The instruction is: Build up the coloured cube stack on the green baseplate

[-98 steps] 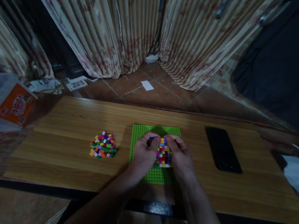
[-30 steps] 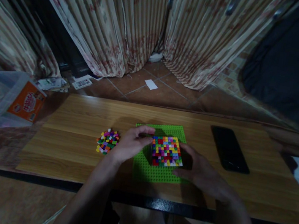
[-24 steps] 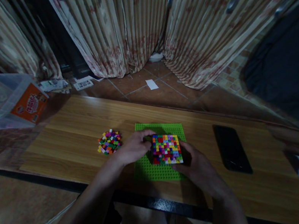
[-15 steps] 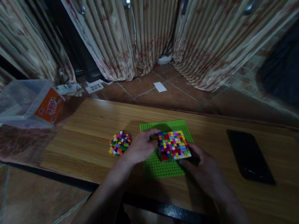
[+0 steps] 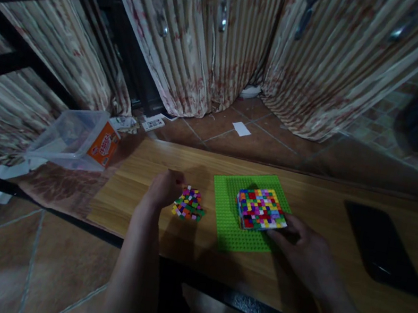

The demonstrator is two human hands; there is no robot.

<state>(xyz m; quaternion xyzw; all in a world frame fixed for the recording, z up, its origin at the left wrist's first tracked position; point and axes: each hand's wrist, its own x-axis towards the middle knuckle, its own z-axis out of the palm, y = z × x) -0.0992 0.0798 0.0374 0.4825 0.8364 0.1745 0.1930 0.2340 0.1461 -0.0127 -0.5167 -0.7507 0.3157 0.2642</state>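
A block of many-coloured toy bricks (image 5: 260, 207) stands on the green studded baseplate (image 5: 226, 197). My right hand (image 5: 304, 249) grips the block's right side, thumb at its near corner and fingers behind. At the left edge of a heap of small loose bricks (image 5: 189, 204) is my left hand (image 5: 165, 189), its fingers curled together. Whatever may be between its fingertips is too small to make out.
The wooden table (image 5: 143, 161) carries a black phone-like slab (image 5: 385, 247) on the right. Beyond its left end, a clear plastic bin (image 5: 74, 138) with an orange label sits on the floor. Striped curtains (image 5: 225, 62) hang behind.
My left hand has left the block and moved left to the loose bricks. My right hand stays at the block's right side. The view has shifted, so things appear further right.
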